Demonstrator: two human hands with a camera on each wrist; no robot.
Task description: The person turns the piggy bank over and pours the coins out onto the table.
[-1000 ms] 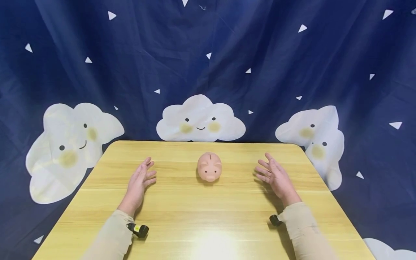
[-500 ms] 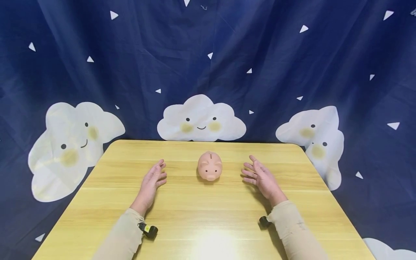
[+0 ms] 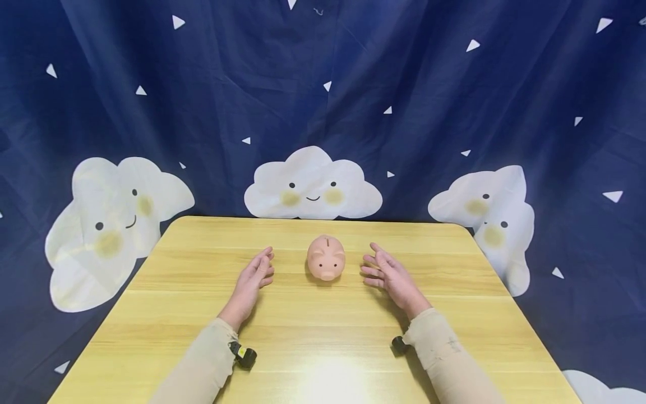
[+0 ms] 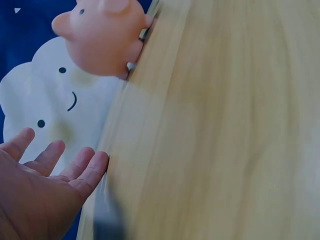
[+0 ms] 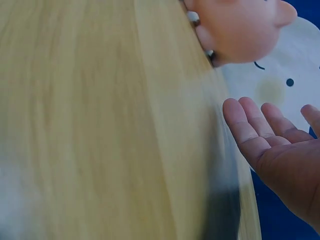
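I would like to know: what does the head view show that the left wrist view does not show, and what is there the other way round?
Only the head view shows the right hand, the left sleeve, the right sleeve and the coin slot on top of the piggy bank.

Only the left wrist view shows the piggy bank's legs.

Both show the piggy bank, the left hand not touching it, the wooden table, and the blue curtain with a white cloud.

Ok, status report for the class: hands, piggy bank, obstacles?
Left hand, right hand: flanking, holding nothing. Pink piggy bank: upright on wooden tabletop, neither hand touching. No obstacle visible between.
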